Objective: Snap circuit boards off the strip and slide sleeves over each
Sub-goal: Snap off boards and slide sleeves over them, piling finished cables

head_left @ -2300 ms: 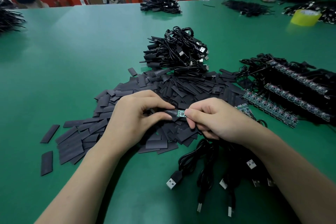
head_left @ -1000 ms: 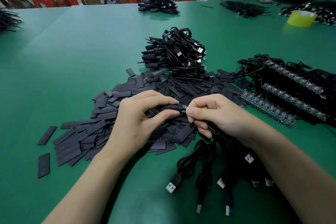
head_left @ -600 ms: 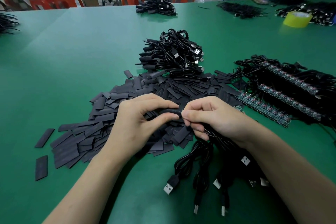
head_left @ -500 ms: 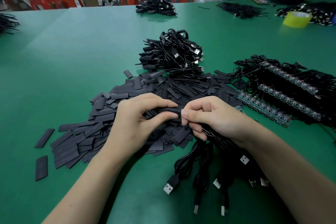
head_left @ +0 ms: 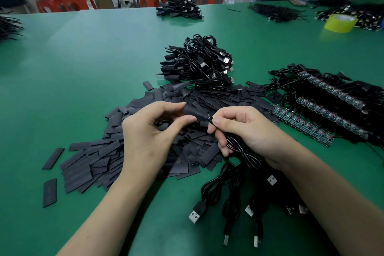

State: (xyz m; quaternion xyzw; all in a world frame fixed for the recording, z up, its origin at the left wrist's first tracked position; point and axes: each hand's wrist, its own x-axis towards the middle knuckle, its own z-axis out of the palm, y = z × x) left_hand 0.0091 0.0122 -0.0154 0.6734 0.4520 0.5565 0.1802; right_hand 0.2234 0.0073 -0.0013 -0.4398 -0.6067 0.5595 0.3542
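Head view. The left hand [head_left: 149, 131] pinches one black sleeve [head_left: 196, 112] between thumb and forefinger. The right hand [head_left: 245, 129] pinches the cable [head_left: 239, 149] at the sleeve's end, its other fingers curled round cable loops. The hands are nearly together, with the sleeve between them.

No board shows; I take it to be inside the sleeve, so this piece looks almost finished.

Done: a heap of sleeved cables [head_left: 199, 66] beyond the hands, too tangled to count.

Left to do: three board strips [head_left: 303, 124] right of the right hand. The loose sleeves [head_left: 108, 151] under and left of the left hand are past counting. A cable bundle [head_left: 232, 199] lies on the worktop [head_left: 83, 68] below the right wrist, with at least six USB plugs showing.
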